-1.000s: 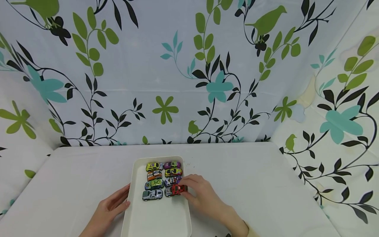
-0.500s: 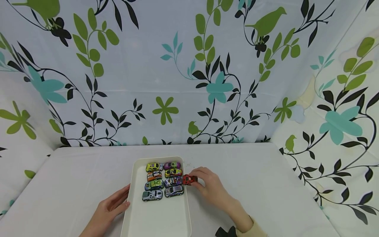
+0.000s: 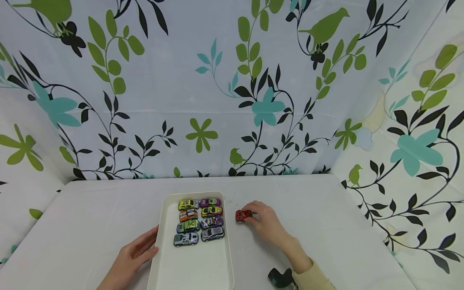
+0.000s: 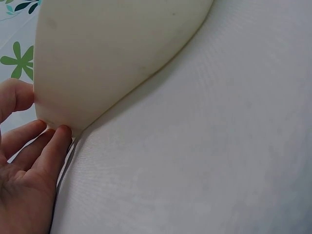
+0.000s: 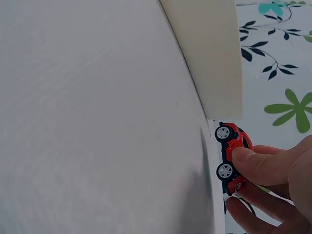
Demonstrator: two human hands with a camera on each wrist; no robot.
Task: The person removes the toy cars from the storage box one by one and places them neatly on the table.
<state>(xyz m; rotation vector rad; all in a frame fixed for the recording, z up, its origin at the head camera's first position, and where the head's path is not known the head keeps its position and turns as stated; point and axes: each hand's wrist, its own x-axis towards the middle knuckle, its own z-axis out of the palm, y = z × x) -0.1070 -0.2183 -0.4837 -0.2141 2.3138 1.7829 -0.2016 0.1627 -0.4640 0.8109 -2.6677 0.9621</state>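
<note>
My right hand (image 3: 269, 223) pinches a red toy car (image 3: 242, 216) between thumb and fingers, to the right of a white tray (image 3: 193, 270). In the right wrist view the red toy car (image 5: 228, 151) shows its silver-rimmed wheels, and the thumb presses its side. Several toy cars stand in two columns in the tray's far half. Nearest among them are a silver car (image 3: 186, 239) and a grey-purple car (image 3: 212, 233). My left hand (image 3: 130, 255) rests its fingertips against the tray's left wall. The left wrist view shows these fingers (image 4: 53, 151) touching the tray's outer side.
A white cloth covers the table (image 3: 308, 209). Patterned curtains (image 3: 163, 92) with leaves and birds hang at the back and both sides. A small black object (image 3: 280, 278) sits by the right sleeve (image 3: 312, 278).
The red toy car has been lifted off the grey-purple car and carried right, past the tray's rim, in my right hand. My left hand stays at the tray's side.
</note>
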